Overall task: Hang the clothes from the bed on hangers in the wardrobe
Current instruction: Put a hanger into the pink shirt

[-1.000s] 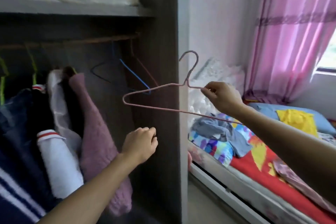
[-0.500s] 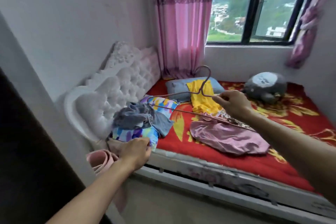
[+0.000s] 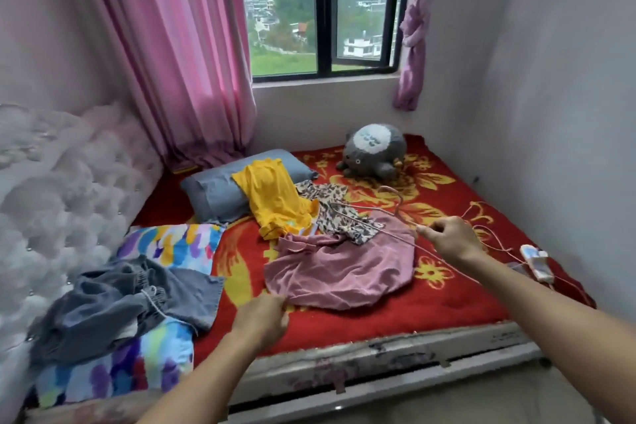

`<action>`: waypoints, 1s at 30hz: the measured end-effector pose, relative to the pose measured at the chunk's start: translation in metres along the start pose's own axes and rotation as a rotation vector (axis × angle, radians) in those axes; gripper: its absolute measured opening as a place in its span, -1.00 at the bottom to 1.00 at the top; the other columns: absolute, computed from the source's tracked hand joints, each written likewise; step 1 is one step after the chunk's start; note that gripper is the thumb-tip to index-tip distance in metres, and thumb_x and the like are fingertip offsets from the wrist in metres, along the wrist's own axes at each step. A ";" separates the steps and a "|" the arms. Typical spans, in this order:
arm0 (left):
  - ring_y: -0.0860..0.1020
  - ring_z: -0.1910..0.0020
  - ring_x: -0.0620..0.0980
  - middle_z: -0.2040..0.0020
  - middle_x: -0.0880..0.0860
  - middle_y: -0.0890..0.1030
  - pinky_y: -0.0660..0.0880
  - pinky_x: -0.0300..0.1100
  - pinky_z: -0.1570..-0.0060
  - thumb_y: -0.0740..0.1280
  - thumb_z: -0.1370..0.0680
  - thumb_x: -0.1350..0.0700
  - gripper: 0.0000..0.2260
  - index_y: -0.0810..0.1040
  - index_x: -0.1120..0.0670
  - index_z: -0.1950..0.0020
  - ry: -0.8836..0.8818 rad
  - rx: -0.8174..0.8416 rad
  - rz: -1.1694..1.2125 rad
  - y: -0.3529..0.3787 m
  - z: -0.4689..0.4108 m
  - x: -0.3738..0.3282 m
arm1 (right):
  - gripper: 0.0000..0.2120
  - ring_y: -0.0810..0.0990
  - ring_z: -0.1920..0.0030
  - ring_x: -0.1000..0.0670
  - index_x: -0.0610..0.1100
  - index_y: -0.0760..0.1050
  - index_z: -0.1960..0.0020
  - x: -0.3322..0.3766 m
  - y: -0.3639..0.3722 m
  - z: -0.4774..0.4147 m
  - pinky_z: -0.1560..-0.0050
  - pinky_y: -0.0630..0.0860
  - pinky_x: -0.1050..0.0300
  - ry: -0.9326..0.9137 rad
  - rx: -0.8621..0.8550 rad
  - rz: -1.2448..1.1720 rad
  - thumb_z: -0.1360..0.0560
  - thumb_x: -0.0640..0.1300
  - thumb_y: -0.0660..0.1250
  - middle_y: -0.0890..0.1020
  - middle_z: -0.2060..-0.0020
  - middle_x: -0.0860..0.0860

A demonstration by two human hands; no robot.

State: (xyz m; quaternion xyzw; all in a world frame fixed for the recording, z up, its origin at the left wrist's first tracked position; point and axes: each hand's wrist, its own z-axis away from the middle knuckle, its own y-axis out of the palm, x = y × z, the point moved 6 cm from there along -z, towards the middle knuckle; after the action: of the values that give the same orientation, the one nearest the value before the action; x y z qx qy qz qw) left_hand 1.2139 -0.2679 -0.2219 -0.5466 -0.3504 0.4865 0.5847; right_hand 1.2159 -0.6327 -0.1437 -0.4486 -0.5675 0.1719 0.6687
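Observation:
My right hand [image 3: 451,239] pinches a thin pink wire hanger [image 3: 389,213], held low over the bed with its hook pointing away from me. My left hand [image 3: 263,318] grips the near edge of a pink garment [image 3: 340,268] lying flat on the red floral blanket [image 3: 444,299]. Behind it lie a leopard-print garment [image 3: 330,217] and a yellow garment [image 3: 272,200], the latter draped over a grey pillow [image 3: 213,193]. Grey shorts [image 3: 130,299] sit on a multicoloured pillow [image 3: 172,244] at the left. The wardrobe is out of view.
A grey plush toy [image 3: 373,151] rests at the far side of the bed under the window [image 3: 323,10]. A white tufted headboard [image 3: 51,203] runs along the left. A small device with a cable [image 3: 535,260] lies by the right wall. Pink curtains [image 3: 179,55] hang at the back.
My view has swung from the wardrobe to the bed. My right hand carried the hanger down over the clothes. My left hand reached forward and took hold of the pink garment's edge.

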 end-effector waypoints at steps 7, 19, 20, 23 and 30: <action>0.58 -0.02 0.07 -0.05 0.00 0.62 0.34 -0.13 0.20 0.16 -0.53 0.02 -0.82 0.52 0.00 0.00 0.140 0.083 0.015 0.034 -0.097 -0.049 | -0.54 0.47 0.42 -0.04 -0.16 0.42 0.46 -0.089 -0.007 -0.064 0.35 0.32 0.07 0.205 -0.043 -0.019 -0.48 0.09 0.38 0.49 0.52 -0.01; 0.53 -0.15 0.09 -0.14 0.04 0.60 0.45 -0.09 -0.01 0.16 -0.51 0.01 -0.77 0.51 0.04 -0.07 0.047 0.231 -0.028 0.089 -0.311 -0.112 | -0.69 0.60 0.26 -0.13 -0.04 0.51 0.39 -0.196 0.085 -0.276 0.27 0.39 0.11 0.348 0.101 -0.028 -0.50 0.02 0.36 0.59 0.41 -0.05; 0.53 -0.15 0.09 -0.14 0.04 0.60 0.45 -0.09 -0.02 0.16 -0.52 0.01 -0.77 0.51 0.04 -0.08 0.040 0.245 -0.017 0.099 -0.325 -0.118 | -0.72 0.60 0.26 -0.12 -0.04 0.54 0.35 -0.203 0.094 -0.294 0.26 0.40 0.11 0.353 0.116 -0.020 -0.50 0.02 0.36 0.57 0.43 -0.02; 0.54 -0.14 0.13 -0.13 0.07 0.60 0.45 -0.09 0.00 0.18 -0.52 0.01 -0.78 0.51 0.04 -0.09 0.028 0.314 0.016 0.132 -0.350 -0.132 | -0.76 0.58 0.35 -0.05 -0.06 0.62 0.21 -0.223 0.123 -0.343 0.26 0.47 0.11 0.354 0.145 0.015 -0.51 0.06 0.33 0.57 0.46 0.05; 0.50 -0.19 0.11 -0.18 0.06 0.54 0.44 -0.05 -0.08 0.18 -0.54 0.01 -0.78 0.47 0.04 -0.13 0.013 0.526 0.010 0.248 -0.371 -0.132 | -0.81 0.56 0.20 -0.11 -0.09 0.61 0.14 -0.280 0.223 -0.404 0.23 0.39 0.10 0.357 0.163 0.007 -0.51 0.01 0.33 0.63 0.27 -0.05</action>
State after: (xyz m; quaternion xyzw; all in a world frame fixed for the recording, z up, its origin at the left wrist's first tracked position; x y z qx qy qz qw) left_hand 1.4796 -0.5220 -0.5068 -0.3806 -0.2052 0.5600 0.7067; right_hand 1.5640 -0.8830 -0.4710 -0.4182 -0.4225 0.1373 0.7923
